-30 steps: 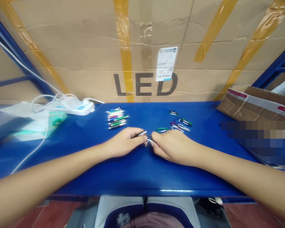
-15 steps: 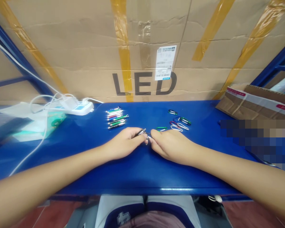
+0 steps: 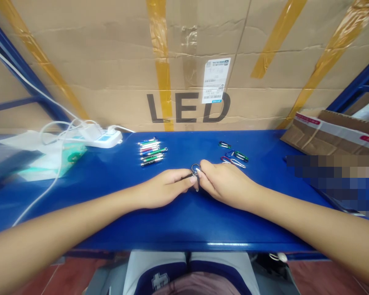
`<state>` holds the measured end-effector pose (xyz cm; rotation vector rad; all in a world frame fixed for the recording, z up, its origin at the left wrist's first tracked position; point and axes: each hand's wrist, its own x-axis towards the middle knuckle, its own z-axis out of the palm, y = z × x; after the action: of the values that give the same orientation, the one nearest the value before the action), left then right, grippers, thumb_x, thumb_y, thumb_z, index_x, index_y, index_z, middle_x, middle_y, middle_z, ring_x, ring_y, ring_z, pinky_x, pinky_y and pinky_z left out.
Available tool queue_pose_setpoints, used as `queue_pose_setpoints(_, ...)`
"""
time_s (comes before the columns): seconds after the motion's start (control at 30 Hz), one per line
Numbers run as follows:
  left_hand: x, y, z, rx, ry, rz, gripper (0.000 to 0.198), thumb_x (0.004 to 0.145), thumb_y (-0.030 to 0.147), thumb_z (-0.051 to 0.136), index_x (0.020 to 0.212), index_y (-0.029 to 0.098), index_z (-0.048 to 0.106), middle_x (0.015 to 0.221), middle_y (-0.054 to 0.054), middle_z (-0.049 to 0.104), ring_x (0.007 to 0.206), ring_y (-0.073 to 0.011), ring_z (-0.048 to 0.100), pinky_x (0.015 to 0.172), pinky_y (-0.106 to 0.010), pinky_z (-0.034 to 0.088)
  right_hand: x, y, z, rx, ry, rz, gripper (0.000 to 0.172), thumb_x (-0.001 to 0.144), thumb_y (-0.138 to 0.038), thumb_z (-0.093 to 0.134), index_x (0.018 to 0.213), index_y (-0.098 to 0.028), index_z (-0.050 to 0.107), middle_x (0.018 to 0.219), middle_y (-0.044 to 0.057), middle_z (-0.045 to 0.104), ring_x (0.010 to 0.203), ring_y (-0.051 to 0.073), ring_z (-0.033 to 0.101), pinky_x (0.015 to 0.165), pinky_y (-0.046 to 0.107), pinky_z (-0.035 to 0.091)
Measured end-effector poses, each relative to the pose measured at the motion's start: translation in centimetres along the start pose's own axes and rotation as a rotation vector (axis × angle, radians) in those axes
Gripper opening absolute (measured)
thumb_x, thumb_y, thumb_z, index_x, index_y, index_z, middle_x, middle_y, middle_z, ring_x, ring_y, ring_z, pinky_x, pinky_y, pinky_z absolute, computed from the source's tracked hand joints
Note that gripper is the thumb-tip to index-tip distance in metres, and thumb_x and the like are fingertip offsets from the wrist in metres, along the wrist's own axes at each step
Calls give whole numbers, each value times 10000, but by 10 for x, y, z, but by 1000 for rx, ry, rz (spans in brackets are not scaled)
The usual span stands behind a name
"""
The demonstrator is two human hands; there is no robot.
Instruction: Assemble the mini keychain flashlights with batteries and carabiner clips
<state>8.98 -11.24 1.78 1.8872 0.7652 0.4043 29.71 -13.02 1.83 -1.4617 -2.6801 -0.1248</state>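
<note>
Left hand (image 3: 164,188): thumb and fingers pinched on a dark piece (image 3: 189,177), mostly hidden. Right hand (image 3: 229,184): fingertips narrowed on the ring (image 3: 196,164), which sits between the hands over the table (image 3: 184,227); whether ring and piece are joined cannot be told. Beyond, left: pens (image 3: 153,153), in a row. Beyond, right: clips (image 3: 241,156), grouped loosely. Farther left: power strip (image 3: 112,140). Behind: carton (image 3: 126,73) marked LED.
</note>
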Motion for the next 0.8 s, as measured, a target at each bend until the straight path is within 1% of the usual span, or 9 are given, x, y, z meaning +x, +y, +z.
queue_pose_setpoints(0.07,-1,-1,1,-31,-17,-23,395,1045,506,385,911,177,558,716,44,446,660,-114,410,666,-249,380,0,0,0,6,2,-3,253,1083,-328,327,971,-173,493,805,89,733,662,229,687,564,302,256)
queue_pose_setpoints(0.13,-1,-1,1,-18,-22,-22,429,1052,528,349,871,185,532,691,46,455,648,-116,428,678,-253,399,0,0,0,1,3,3,244,1080,-323,333,969,-174,492,797,89,732,664,229,689,558,299,254)
queue_pose_setpoints(0.27,-1,2,1,102,-29,35,503,1076,494,275,763,188,523,729,7,588,725,-132,512,790,-261,431,1,-3,-1,-25,-20,24,238,1075,-310,339,961,-169,493,762,95,725,657,230,683,548,298,246)
queue_pose_setpoints(0.37,-1,4,1,108,-43,42,517,1081,483,243,777,196,547,744,-9,653,739,-145,520,776,-265,436,1,-6,-1,-24,-32,29,223,1071,-299,351,957,-166,490,778,104,728,659,225,677,545,293,248)
queue_pose_setpoints(0.47,0,3,0,56,-30,26,459,1074,492,271,836,203,536,735,-8,683,713,-149,508,748,-273,435,0,-6,-1,-23,-39,33,210,1067,-293,361,957,-167,487,786,106,729,650,219,668,544,290,247)
queue_pose_setpoints(0.6,2,-1,0,-67,4,-16,405,1059,524,310,906,201,501,673,7,677,628,-135,473,667,-268,419,0,-3,1,-42,-22,42,226,1067,-298,344,949,-169,487,747,100,714,623,221,654,544,295,235)
queue_pose_setpoints(0.7,5,-3,-2,-100,35,-47,405,1034,543,383,886,190,515,657,7,666,589,-118,469,611,-252,401,0,0,2,-23,9,27,243,1070,-311,331,935,-177,483,741,89,702,617,215,645,550,293,244)
queue_pose_setpoints(0.8,7,-3,-6,-77,118,-78,377,990,526,501,862,176,560,660,25,630,541,-90,450,556,-231,375,-1,2,2,38,51,-2,244,1073,-329,334,931,-189,474,769,74,698,638,206,641,564,288,264)
